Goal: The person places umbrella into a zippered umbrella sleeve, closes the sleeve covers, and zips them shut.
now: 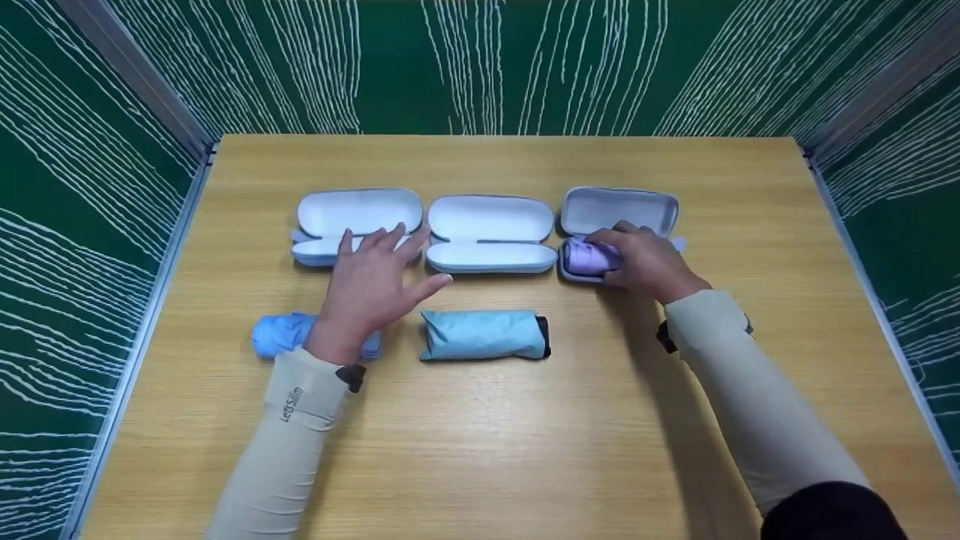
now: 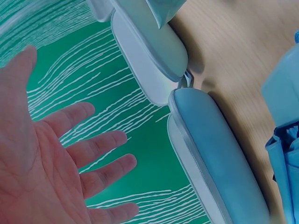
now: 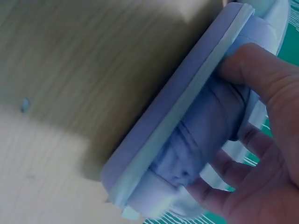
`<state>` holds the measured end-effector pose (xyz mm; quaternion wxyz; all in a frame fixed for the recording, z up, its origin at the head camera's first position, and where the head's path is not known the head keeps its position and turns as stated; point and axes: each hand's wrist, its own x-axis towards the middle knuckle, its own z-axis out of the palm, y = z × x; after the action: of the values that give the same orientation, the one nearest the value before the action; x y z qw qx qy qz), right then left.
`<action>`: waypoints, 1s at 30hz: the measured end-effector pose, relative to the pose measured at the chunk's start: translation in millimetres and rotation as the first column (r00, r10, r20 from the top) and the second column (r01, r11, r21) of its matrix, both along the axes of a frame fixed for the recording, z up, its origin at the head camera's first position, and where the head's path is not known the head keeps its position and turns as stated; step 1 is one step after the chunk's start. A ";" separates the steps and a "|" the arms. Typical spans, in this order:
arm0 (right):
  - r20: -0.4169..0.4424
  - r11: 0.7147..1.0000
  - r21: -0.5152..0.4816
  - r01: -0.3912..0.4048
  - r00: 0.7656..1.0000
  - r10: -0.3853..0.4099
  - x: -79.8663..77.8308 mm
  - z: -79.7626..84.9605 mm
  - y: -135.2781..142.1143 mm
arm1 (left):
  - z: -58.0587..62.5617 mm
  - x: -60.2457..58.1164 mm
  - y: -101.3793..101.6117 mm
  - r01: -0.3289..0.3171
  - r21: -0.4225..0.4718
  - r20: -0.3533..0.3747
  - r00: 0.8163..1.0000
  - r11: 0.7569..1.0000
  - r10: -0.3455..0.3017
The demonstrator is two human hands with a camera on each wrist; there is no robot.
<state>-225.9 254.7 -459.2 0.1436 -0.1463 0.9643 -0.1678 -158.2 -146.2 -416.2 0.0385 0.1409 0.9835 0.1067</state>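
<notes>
The right hand pinches a purple bundle that extends left of it, lying lengthwise in the rightmost case; the left hand, well apart, is spread.

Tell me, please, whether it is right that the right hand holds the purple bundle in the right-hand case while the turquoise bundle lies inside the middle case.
Not quite: the head view shows the turquoise bundle lying on the table, on the near side of the middle case, not inside it. The right hand does hold the purple bundle in the right-hand case.
</notes>
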 end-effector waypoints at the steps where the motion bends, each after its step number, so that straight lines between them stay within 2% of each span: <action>1: -0.003 1.000 0.000 -0.006 1.000 0.006 0.9 -0.3 -0.5 | -0.5 0.1 -0.3 0.000 0.003 -0.003 1.000 1.000 0.000; 6: 0.032 1.000 0.016 -0.024 0.999 0.023 3.1 2.7 -3.1 | -3.1 1.0 -2.9 -0.006 0.022 -0.010 1.000 1.000 0.007; 9: 0.077 1.000 0.016 -0.020 0.997 0.019 1.6 8.1 -6.0 | -3.7 1.6 -3.6 -0.008 0.025 -0.005 1.000 1.000 0.009; 11: 0.076 1.000 0.005 -0.010 0.997 0.010 0.3 13.2 -9.2 | -3.9 1.8 -3.8 -0.009 0.022 -0.004 1.000 1.000 0.009; 15: -0.032 0.998 -0.052 0.023 0.999 -0.025 -4.9 25.7 -14.9 | -3.8 2.3 -3.6 -0.007 0.010 -0.002 1.000 1.000 0.007; 18: -0.149 0.995 -0.078 0.060 0.986 -0.071 -13.4 32.4 -13.5 | -3.3 2.4 -3.5 -0.008 0.006 -0.004 1.000 1.000 0.008; 21: -0.205 0.992 -0.076 0.096 0.973 -0.110 -23.8 33.2 -5.6 | -3.2 2.5 -3.4 -0.013 0.009 -0.004 1.000 1.000 0.013; 25: -0.161 0.992 -0.029 0.123 0.979 -0.126 -33.2 27.4 8.9 | -3.3 3.4 -3.1 -0.022 0.019 0.001 1.000 1.000 0.022; 28: -0.127 0.991 0.004 0.131 0.983 -0.129 -33.6 21.2 16.7 | -3.3 4.1 -2.8 -0.024 0.025 -0.002 1.000 0.999 0.024; 30: -0.134 0.992 0.001 0.130 0.983 -0.128 -31.3 17.9 19.3 | -3.4 4.1 -3.1 -0.022 0.026 -0.012 1.000 0.999 0.022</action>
<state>-257.3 274.0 -441.2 0.0683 -0.0936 0.9800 -0.1617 -154.2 -149.4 -419.6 0.0293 0.1312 0.9838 0.1190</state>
